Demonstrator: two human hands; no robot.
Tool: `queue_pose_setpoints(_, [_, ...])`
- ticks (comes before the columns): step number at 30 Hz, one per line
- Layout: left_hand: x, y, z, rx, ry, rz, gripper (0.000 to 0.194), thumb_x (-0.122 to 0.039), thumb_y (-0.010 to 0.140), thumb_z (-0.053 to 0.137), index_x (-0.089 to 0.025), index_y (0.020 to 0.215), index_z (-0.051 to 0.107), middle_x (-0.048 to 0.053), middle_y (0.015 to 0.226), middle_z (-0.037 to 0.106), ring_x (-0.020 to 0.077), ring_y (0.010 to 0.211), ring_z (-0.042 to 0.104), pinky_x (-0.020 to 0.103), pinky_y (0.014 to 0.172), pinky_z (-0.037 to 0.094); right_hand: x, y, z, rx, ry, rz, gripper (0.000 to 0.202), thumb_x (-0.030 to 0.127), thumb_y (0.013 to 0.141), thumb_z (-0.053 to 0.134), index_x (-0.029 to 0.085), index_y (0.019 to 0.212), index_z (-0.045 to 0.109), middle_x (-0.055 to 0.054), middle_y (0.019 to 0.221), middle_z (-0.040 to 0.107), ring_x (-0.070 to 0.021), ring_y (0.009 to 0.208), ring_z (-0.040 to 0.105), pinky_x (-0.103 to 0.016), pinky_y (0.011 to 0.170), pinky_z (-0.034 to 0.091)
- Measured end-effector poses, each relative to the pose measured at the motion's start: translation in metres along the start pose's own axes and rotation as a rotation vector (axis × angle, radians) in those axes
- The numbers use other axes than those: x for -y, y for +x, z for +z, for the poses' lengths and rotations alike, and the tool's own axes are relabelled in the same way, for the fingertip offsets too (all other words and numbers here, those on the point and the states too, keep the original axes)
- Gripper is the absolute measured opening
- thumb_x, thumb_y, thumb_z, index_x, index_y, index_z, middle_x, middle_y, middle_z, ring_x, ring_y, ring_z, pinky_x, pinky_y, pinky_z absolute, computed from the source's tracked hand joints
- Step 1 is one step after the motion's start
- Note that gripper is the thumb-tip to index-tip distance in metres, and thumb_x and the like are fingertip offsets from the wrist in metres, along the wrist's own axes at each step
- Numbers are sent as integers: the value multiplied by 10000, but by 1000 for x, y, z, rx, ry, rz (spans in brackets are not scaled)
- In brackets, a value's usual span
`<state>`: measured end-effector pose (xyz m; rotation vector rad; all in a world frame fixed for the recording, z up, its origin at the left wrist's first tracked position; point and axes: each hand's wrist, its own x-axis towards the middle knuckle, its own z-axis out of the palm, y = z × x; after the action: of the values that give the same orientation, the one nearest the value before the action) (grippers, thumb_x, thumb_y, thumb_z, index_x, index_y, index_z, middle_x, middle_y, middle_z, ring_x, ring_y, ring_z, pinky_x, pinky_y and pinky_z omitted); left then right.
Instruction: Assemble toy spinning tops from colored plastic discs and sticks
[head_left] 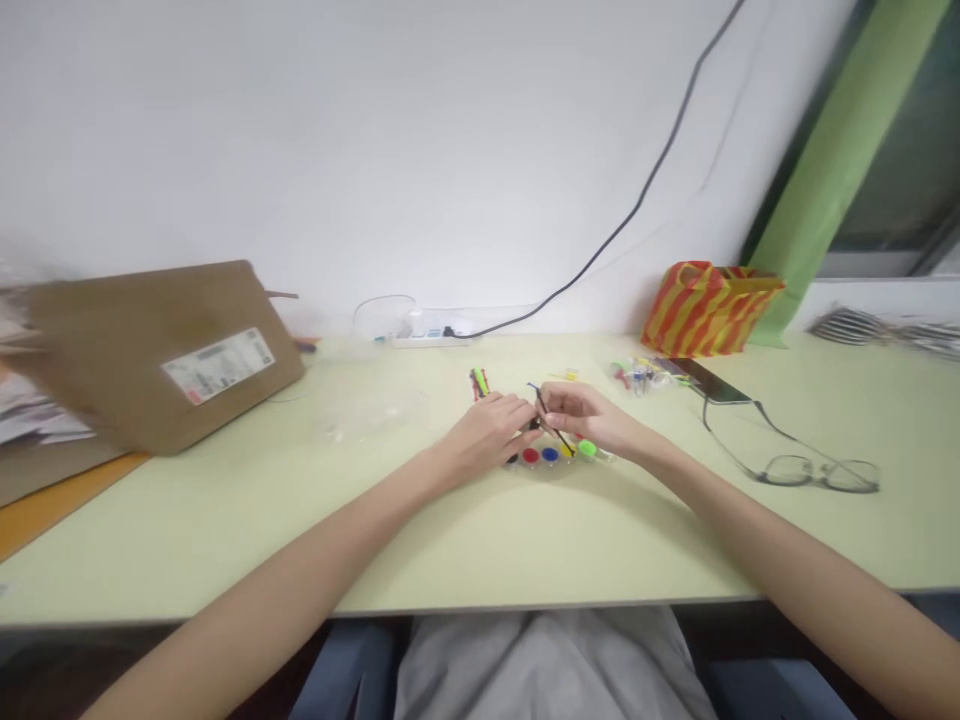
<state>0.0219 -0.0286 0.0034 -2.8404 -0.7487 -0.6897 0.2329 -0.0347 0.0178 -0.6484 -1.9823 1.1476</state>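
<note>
A row of small round paint pots, among them a red one (530, 456), a blue one (550, 455) and a green one (587, 449), lies on the pale table just below both hands. My left hand (491, 430) rests over the left end of the row, its fingers bent around something dark that is mostly hidden. My right hand (577, 412) pinches a thin dark stick (556, 427) with a blue tip, which slants down across the yellow pot. Behind my left hand lies a small bundle of bright green and red pieces (479, 382).
On the left of the table (420, 560) leans a cardboard box (157, 350). At the back stands a power strip (430, 339). Toward the right are small bagged pieces (643, 375), a phone (712, 381), glasses (787, 472) and a striped bag (709, 310).
</note>
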Motion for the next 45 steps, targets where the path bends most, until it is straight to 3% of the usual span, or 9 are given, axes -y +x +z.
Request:
queue_pose_setpoints(6, [21, -5, 11, -27, 138, -58, 175, -308, 1014, 468, -188, 1024, 594, 96, 1036, 628, 246, 1007, 598, 395, 890, 441, -28, 40, -14, -140, -186, 33, 329, 492, 840, 686, 173, 816, 615, -20, 689, 611, -139, 610, 519, -257, 562, 419])
queue_pose_setpoints(11, [40, -12, 9, -78, 211, -151, 220, -204, 996, 458, -190, 1177, 582, 101, 1131, 631, 247, 1072, 590, 391, 907, 440, -60, 111, -20, -178, -687, 294, 162, 254, 847, 614, 138, 781, 706, -66, 716, 710, -154, 632, 619, -244, 608, 459])
queue_pose_setpoints(15, [54, -17, 0, -138, 186, -257, 206, -171, 976, 464, -208, 1147, 571, 82, 1090, 655, 237, 1036, 608, 378, 880, 441, -71, 148, -9, -188, -756, 426, 137, 147, 773, 634, 111, 666, 710, -127, 625, 704, -224, 655, 679, -288, 660, 500])
queue_pose_setpoints(19, [61, -20, -5, -244, 123, -387, 146, -160, 930, 517, -216, 1059, 557, 52, 1031, 671, 215, 945, 624, 356, 855, 446, -70, 157, 0, -131, -718, 488, 148, 118, 775, 596, 91, 697, 719, -138, 619, 710, -218, 555, 676, -292, 597, 511])
queue_pose_setpoints(23, [60, -19, -2, -306, 11, -504, 100, -241, 916, 591, -227, 1006, 549, 13, 915, 679, 200, 840, 624, 334, 787, 452, -58, 145, -9, -125, -667, 400, 182, 139, 834, 556, 105, 865, 732, -112, 813, 762, -175, 586, 688, -248, 565, 499])
queue_pose_setpoints(27, [52, -16, 1, -305, -125, -522, 137, -346, 955, 580, -231, 1026, 554, -6, 873, 680, 183, 807, 627, 328, 784, 463, -42, 99, -20, -111, -560, 188, 186, 169, 874, 550, 121, 928, 722, -87, 830, 749, -166, 631, 684, -242, 583, 497])
queue_pose_setpoints(34, [14, -3, 4, -236, -257, -283, 140, -350, 967, 576, -220, 1002, 614, 55, 1052, 649, 207, 984, 604, 368, 913, 477, -27, 4, -21, -227, -547, -3, 239, 234, 943, 502, 182, 1029, 718, -52, 887, 740, -183, 793, 674, -284, 721, 499])
queue_pose_setpoints(38, [2, 7, 7, -196, -459, -312, 141, -340, 927, 630, -215, 985, 664, 47, 1011, 672, 201, 975, 624, 377, 930, 494, -20, -7, -23, -230, -603, -41, 229, 230, 953, 508, 184, 1003, 726, -61, 963, 743, -183, 823, 652, -299, 755, 474])
queue_pose_setpoints(45, [10, 11, 7, -254, -749, -473, 259, -426, 849, 710, -179, 910, 663, 46, 941, 687, 194, 885, 669, 362, 852, 541, -14, -1, -9, -240, -524, -193, 182, 312, 978, 551, 192, 938, 682, -38, 890, 717, -177, 805, 629, -303, 737, 467])
